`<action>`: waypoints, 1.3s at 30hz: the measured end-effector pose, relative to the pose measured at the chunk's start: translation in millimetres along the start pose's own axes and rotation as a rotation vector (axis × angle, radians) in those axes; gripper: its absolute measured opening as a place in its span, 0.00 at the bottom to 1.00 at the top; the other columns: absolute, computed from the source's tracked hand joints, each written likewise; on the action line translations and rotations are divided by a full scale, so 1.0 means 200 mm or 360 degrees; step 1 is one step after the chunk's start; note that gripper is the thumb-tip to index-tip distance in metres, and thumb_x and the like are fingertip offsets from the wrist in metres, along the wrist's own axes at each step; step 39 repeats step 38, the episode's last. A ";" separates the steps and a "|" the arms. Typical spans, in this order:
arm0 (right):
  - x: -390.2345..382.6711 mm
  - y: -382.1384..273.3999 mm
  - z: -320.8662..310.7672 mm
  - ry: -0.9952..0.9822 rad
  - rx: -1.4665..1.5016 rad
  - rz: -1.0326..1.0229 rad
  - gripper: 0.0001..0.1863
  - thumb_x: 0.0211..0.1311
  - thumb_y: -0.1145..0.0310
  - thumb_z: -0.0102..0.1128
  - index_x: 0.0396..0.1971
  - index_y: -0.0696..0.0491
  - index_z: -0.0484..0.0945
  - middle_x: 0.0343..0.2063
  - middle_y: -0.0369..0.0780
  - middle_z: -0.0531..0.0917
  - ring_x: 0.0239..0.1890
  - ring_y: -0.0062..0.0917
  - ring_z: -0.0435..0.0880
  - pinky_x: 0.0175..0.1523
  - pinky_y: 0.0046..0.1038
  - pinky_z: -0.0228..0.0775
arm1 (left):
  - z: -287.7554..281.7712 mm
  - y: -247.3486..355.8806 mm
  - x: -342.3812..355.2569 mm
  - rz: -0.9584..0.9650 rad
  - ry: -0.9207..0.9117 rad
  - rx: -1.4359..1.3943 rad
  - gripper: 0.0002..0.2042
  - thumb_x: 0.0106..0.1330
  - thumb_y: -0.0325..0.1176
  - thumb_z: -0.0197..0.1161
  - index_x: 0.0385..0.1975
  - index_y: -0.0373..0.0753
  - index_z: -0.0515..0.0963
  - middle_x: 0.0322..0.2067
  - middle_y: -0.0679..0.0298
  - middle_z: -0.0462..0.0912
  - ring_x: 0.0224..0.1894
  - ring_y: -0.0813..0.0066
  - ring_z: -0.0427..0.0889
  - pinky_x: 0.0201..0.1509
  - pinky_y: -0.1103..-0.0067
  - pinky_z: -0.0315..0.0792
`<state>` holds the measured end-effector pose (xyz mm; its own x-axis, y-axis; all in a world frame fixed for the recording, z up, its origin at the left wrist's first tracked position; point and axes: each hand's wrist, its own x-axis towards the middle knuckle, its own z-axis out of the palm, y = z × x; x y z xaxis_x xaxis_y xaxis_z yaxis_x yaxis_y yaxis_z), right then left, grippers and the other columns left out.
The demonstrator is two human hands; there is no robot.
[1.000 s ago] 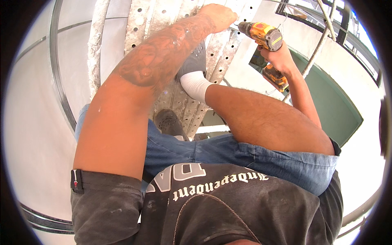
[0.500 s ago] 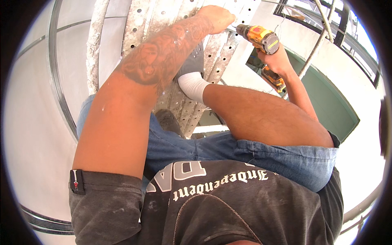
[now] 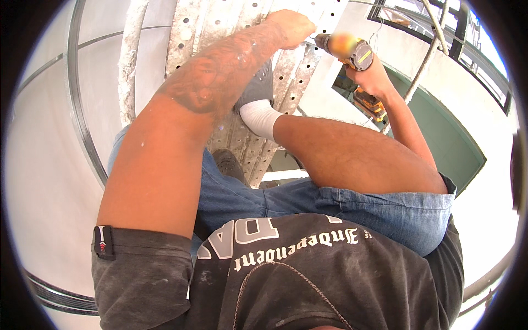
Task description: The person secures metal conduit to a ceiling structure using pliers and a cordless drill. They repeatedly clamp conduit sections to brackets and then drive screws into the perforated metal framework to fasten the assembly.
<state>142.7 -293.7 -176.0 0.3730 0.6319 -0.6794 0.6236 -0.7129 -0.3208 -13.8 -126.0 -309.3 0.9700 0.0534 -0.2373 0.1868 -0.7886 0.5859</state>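
My right hand grips a yellow and black cordless drill by its handle, with the battery below. The chuck points left, its front end close to my left hand. That hand is closed, knuckles up, over the perforated metal scaffold plank. Whatever its fingers hold is hidden or too small to make out. A small bright bit or tip shows between the chuck and the fingers, but its shape is unclear.
My foot in a dark shoe and white sock rests on the plank. White-spattered scaffold poles rise at left and right. Pale wall panels with metal strips stand at left; a green surface lies below right.
The drill has shifted very slightly left, towards my left hand. Both hands keep their hold, and my arms are otherwise almost still.
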 end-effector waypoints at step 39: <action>0.02 0.06 0.01 0.0044 -0.0170 -0.0141 0.15 0.55 0.71 0.63 0.42 0.62 0.83 0.36 0.53 0.88 0.42 0.44 0.89 0.53 0.37 0.79 | -0.02 0.03 -0.02 -0.0097 -0.0017 -0.0043 0.13 0.59 0.22 0.66 0.44 0.41 0.85 0.42 0.57 0.89 0.48 0.56 0.89 0.51 0.63 0.83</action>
